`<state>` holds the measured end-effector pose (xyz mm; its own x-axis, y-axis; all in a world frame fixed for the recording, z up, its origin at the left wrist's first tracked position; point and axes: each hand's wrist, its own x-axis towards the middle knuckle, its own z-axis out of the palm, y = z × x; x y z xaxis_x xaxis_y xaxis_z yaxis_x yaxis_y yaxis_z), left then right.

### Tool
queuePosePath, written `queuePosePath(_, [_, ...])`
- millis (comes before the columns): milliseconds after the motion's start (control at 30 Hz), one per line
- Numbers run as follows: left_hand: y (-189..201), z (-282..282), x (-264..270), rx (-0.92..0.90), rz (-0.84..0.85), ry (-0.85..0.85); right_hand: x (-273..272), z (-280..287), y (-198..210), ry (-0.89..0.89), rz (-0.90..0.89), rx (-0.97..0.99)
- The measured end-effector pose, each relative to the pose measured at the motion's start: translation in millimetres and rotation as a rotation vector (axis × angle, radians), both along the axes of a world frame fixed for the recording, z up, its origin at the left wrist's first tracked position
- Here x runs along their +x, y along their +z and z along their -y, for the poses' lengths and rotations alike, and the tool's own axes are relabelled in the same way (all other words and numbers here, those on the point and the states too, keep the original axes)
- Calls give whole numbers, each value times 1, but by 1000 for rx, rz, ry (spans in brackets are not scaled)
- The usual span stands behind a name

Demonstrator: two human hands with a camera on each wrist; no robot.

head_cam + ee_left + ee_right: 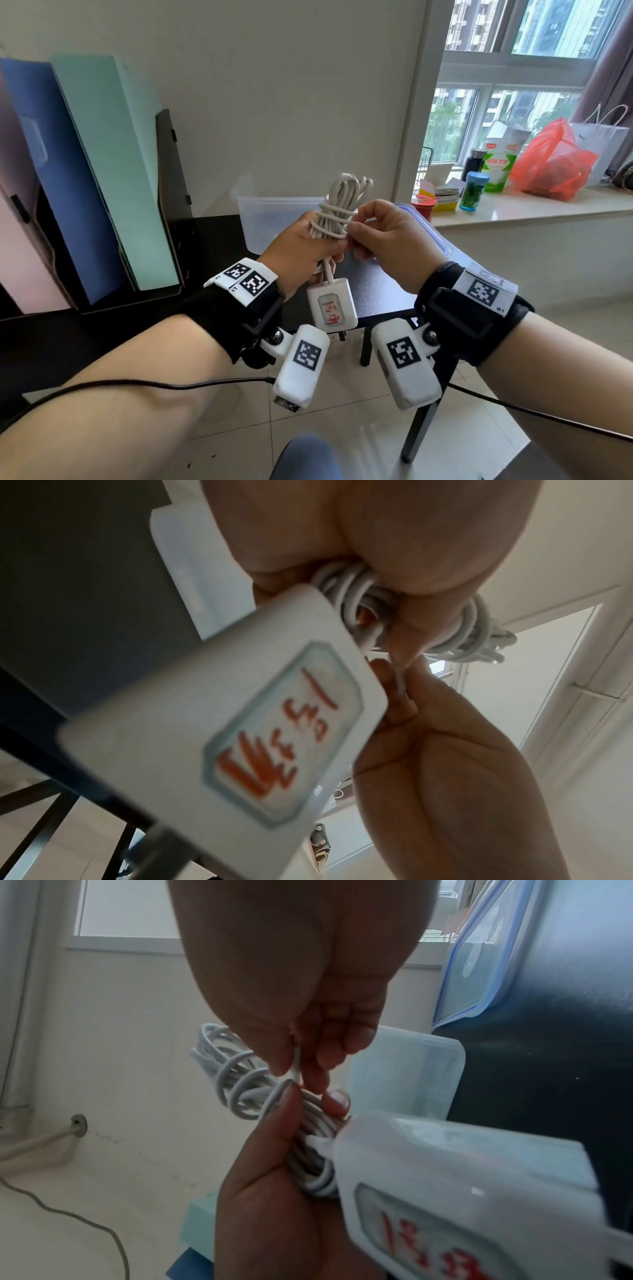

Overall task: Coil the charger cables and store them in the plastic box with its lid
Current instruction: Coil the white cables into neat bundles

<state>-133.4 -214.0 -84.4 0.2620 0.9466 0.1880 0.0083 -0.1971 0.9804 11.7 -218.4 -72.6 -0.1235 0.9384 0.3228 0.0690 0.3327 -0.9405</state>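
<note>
- Right now the left hand (301, 250) is wrapped round the bundled white cable (339, 209), fingers curled tight about its lower half, with the charger block (331, 303) dangling below on its short lead.
- Meanwhile the right hand (387, 240) pinches the free end of the cable between thumb and fingertips (318, 1064), just beside the turns that already bind the bundle's middle.
- Judging by that, the step in hand is finishing the binding wrap and tucking in the tail.
- To do it well, keep the left grip firm so the long loops do not slide apart, and draw the tail snug rather than hard, since a sharp kink near the end could strain the wire.
- Probably the neatest finish is to pass the tail under the last turn, so the coil holds once let go.
- Watch the hanging block: its weight may tug the lower loops loose, so lifting it against the bundle should help.
- Behind the hands the clear plastic box (274, 219) stands open on the dark table (212, 236), and its blue-rimmed lid (435, 236) lies to the right, mostly hidden by the right hand.
- Whether other cables already lie in the box cannot be told.
</note>
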Motion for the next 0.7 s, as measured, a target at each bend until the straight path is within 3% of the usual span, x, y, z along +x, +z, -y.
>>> queuePosePath(133, [-3, -3, 1, -80, 67, 14, 2, -2, -7, -47, 36, 35])
queuePosePath(400, [-8, -5, 7, -242, 333, -30, 2, -1, -20, -138, 316, 199])
queuePosePath(700, [-11, -6, 10, -199, 216, -45, 2, -3, -30, -289, 348, 278])
